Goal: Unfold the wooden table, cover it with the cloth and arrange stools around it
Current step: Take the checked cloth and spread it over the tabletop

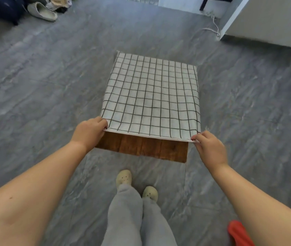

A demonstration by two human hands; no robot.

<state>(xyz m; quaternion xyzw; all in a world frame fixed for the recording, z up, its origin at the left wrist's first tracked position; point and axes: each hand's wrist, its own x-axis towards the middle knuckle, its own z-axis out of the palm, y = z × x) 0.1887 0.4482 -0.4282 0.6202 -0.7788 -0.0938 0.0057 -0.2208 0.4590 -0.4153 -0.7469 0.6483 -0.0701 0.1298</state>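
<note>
A low wooden table point(141, 149) stands on the grey floor in front of my feet. A white cloth with a black grid point(151, 96) lies spread over most of its top; a brown strip of wood shows bare along the near edge. My left hand point(89, 132) pinches the cloth's near left corner. My right hand point(210, 148) pinches the near right corner. The cloth's near hem is stretched straight between both hands, slightly above the wood. No stool is plainly in view.
A red object point(238, 233) shows partly at the bottom right behind my arm. A white cabinet point(269, 22) stands at the back right with a white cord point(214, 27) beside it. Slippers point(41, 11) and dark bags lie at the back left.
</note>
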